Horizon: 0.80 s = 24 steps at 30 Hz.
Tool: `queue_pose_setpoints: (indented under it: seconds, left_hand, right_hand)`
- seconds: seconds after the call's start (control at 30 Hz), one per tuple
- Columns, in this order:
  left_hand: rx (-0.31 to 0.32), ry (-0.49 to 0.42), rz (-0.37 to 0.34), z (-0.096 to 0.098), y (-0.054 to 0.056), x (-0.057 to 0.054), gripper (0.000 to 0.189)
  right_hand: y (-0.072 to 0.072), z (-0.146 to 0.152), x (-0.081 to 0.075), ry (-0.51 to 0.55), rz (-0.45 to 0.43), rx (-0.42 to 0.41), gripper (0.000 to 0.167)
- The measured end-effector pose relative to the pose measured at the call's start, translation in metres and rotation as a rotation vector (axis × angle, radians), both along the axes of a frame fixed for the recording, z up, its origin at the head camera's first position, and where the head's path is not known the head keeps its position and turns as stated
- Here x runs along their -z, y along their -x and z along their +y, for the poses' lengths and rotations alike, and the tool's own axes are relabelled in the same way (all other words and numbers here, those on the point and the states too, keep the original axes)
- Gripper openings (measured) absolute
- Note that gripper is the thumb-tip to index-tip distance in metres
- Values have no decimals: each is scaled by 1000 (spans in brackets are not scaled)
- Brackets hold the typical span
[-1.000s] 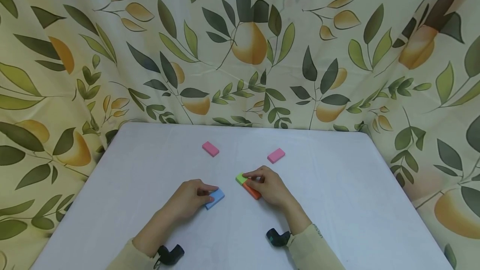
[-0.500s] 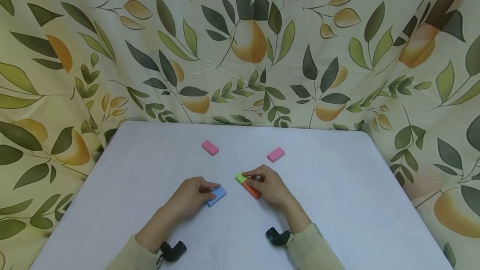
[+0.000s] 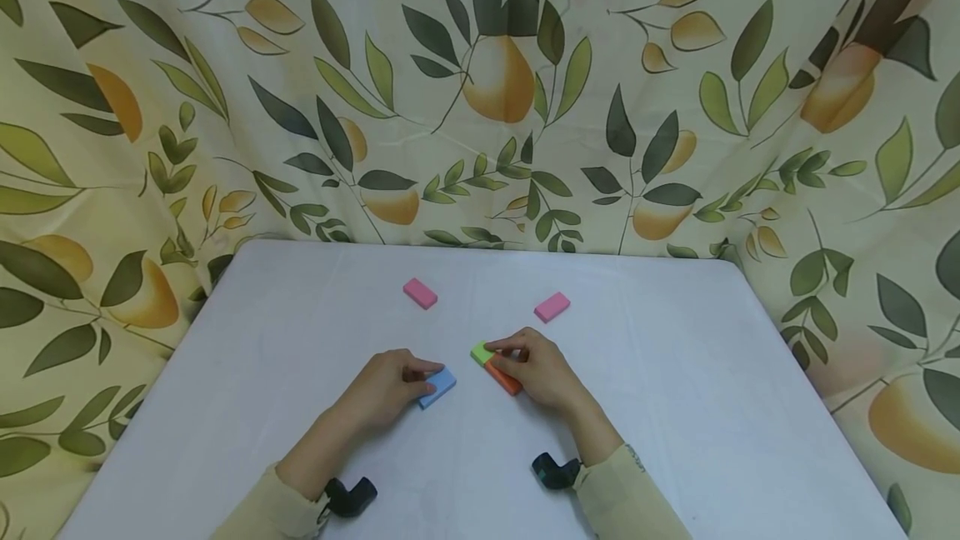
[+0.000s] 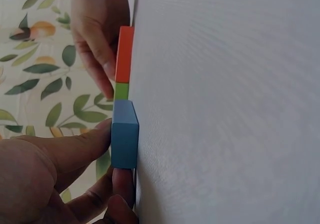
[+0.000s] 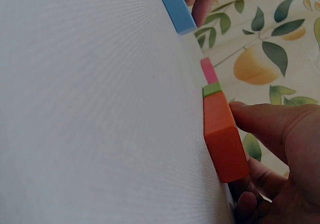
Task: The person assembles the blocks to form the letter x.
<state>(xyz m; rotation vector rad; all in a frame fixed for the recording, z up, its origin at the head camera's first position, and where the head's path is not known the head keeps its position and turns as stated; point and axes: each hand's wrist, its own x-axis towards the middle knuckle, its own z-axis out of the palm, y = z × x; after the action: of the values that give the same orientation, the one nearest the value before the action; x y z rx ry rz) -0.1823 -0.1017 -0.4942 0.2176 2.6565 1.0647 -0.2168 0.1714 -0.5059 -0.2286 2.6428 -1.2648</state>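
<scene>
My left hand [image 3: 386, 386] holds a flat blue block [image 3: 441, 390] low over the white table, thumb on its upper face and fingers at its near side. To the right, my right hand [image 3: 543, 369] holds an orange block [image 3: 504, 377], with the thumb on it. A light green block [image 3: 481, 352] lies end to end with the orange one, and the right index fingertip reaches over it. In the right wrist view, the orange block [image 5: 225, 144] stands foremost with the green block [image 5: 212, 89] behind it. A short gap separates the blue block from this pair.
Two pink blocks lie farther back on the white table [image 3: 652, 357]: the left pink block [image 3: 420, 293] and the right pink block [image 3: 552, 307]. A fruit-and-leaf patterned curtain [image 3: 502, 90] hangs behind the table. Black wrist cameras sit at both cuffs.
My left hand has slid the blue block a little right and away from me, toward the orange and green pair. The right hand stays almost in place.
</scene>
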Motion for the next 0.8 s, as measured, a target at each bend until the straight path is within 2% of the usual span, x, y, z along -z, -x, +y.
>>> queue_pose_setpoints:
  seconds: [0.8]
  left_hand:
    - [2,-2,19,9,4,0,29]
  right_hand:
    - [1,0,0,5,-9,5,23]
